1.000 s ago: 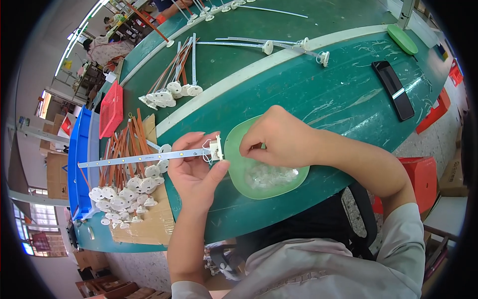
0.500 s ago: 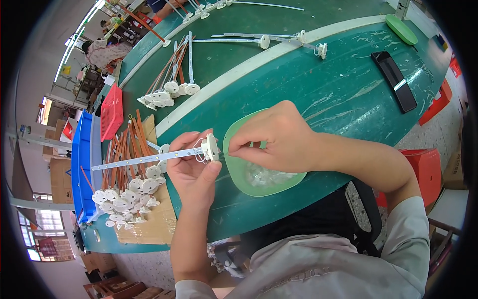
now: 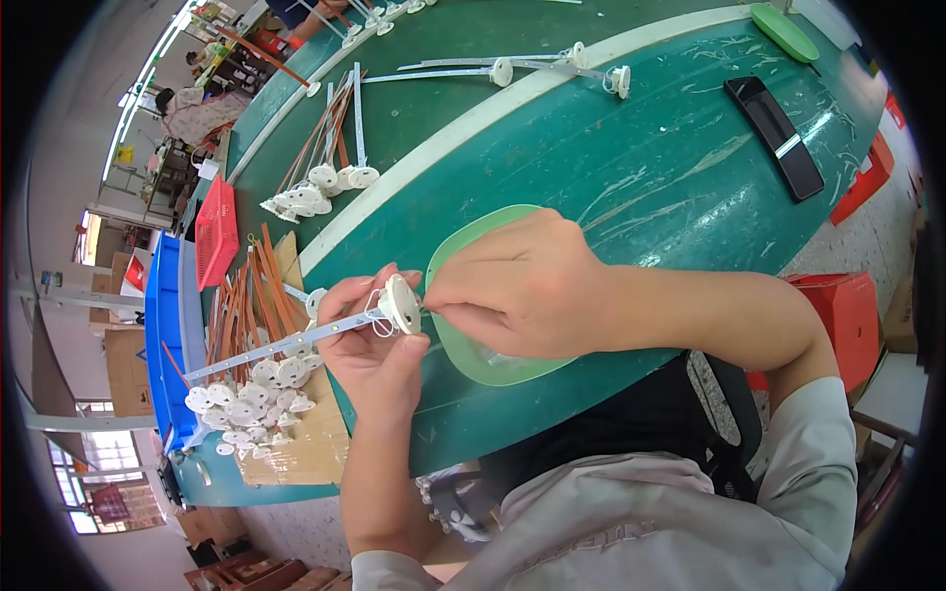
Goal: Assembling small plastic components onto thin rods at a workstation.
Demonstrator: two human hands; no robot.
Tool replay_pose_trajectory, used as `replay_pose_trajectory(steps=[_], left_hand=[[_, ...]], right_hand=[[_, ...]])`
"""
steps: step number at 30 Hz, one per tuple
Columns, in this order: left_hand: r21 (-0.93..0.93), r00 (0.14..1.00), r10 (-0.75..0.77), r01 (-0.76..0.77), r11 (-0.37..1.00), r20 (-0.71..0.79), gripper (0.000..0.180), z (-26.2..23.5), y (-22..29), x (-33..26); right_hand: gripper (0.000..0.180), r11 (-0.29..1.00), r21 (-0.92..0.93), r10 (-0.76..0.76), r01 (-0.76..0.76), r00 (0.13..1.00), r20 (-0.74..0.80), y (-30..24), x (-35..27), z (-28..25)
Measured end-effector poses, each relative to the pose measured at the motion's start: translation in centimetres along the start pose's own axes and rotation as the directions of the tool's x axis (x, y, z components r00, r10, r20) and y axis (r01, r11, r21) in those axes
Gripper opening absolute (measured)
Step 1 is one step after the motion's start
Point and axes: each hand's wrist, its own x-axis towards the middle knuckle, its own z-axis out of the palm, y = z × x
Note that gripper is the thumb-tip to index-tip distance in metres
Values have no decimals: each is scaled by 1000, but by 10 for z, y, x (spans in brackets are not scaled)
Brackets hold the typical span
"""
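My left hand (image 3: 372,360) grips an LED strip (image 3: 281,345) by the round white end cap (image 3: 402,303), with thin white wire looped beside the cap. The strip slants down to the left. Fingers pinched together, my right hand (image 3: 537,286) is at the cap's outer face; something small shows at its fingertips, but I cannot make out what. Beneath that hand stands a light green bowl (image 3: 498,372), and a bit of clear material in it is visible below the wrist; the hand hides most of the inside.
Left of my hands, a pile of capped strips (image 3: 261,399) lies on cardboard (image 3: 315,443), beside a blue bin (image 3: 168,345) and a red basket (image 3: 217,231). More strips (image 3: 320,182) lie beyond the white divider (image 3: 434,143). A phone (image 3: 774,138) and a green dish (image 3: 785,32) rest at right.
My right hand has moved left from over the bowl to the end cap. My left hand has turned the cap's face more toward me, and the strip tilts more steeply.
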Motion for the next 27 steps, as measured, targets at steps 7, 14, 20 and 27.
replay_pose_trajectory(steps=[7,14,20,27], left_hand=[[46,1000,-22,23,999,-20,67,2,0,-4],[-154,971,-235,240,958,53,61,0,9,3],[-237,955,-268,292,927,126,57,-5,8,1],[-323,960,-244,276,905,136,49,3,4,-3]], right_hand=[[18,998,-41,-51,54,996,70,-2,-6,2],[22,983,118,-151,137,982,112,5,4,-4],[23,987,76,-151,141,977,149,-3,3,-6],[23,951,-111,-290,287,957,-8,-3,-4,7]])
